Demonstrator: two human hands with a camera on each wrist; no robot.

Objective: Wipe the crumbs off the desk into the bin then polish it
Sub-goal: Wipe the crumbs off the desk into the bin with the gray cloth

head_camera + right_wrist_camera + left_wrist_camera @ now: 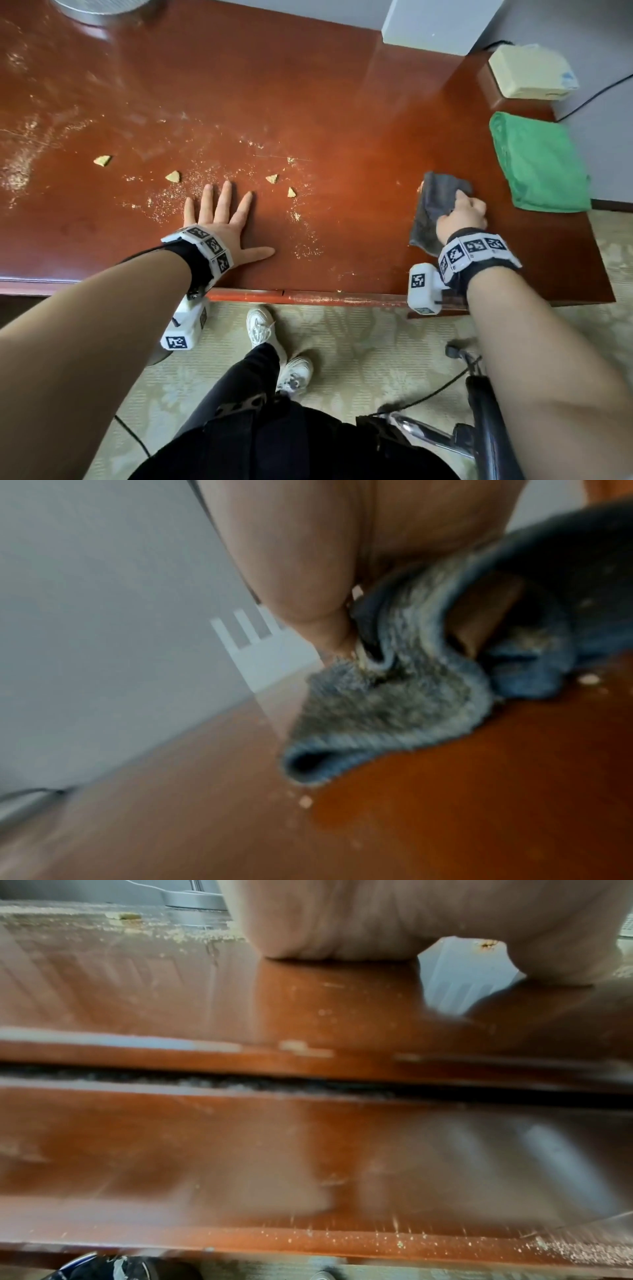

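The red-brown desk (342, 120) carries fine crumbs and several tan cracker pieces (102, 160) across its left and middle. My left hand (222, 219) lies flat on the desk with fingers spread, just below the crumbs; its palm heel (342, 920) presses the wood. My right hand (462, 216) grips a crumpled grey cloth (435, 205) that rests on the desk at the right. In the right wrist view the grey cloth (394, 702) is bunched under the fingers (301, 561), with crumbs beside it. No bin shows in any view.
A folded green cloth (537, 164) lies at the desk's right end, with a cream box (531, 72) behind it. A round metal base (99, 10) stands at the back left. A chair base (479, 428) and my feet are on the carpet below.
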